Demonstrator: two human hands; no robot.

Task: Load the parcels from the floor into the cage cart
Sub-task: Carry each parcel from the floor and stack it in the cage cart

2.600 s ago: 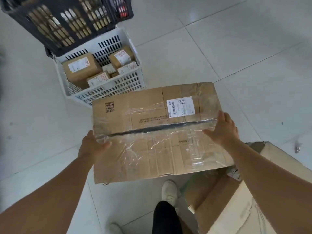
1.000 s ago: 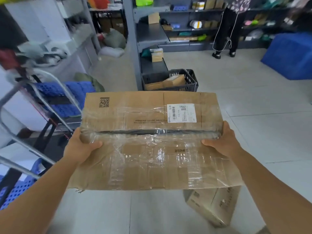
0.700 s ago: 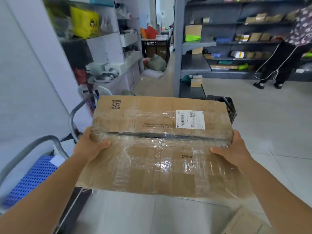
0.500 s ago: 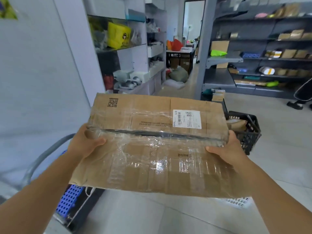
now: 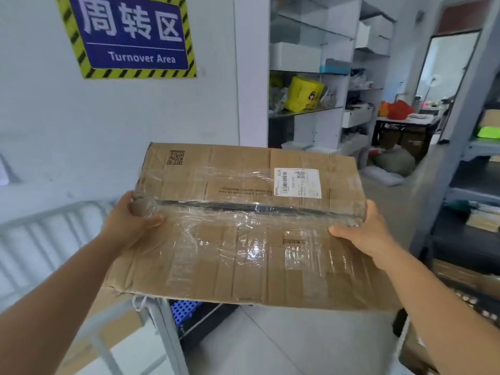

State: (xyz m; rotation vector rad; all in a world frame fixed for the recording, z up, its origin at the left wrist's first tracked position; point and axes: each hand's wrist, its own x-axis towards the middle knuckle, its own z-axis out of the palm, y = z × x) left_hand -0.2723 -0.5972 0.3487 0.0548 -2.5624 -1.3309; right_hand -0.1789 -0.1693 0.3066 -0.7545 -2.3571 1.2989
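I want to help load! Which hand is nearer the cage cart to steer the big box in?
Left. The left hand grips the box on the side where the cage cart stands; the right hand grips the far end.

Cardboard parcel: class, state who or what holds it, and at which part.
Both hands hold the taped cardboard parcel: the left hand grips its left end, the right hand its right end, thumbs on top.

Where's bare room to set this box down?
Both hands, left and right, hold the box. Bare floor lies below it, between the cart's post and the boxes at right. Behind the cart rails the inside is blurred. The shelves are crowded.
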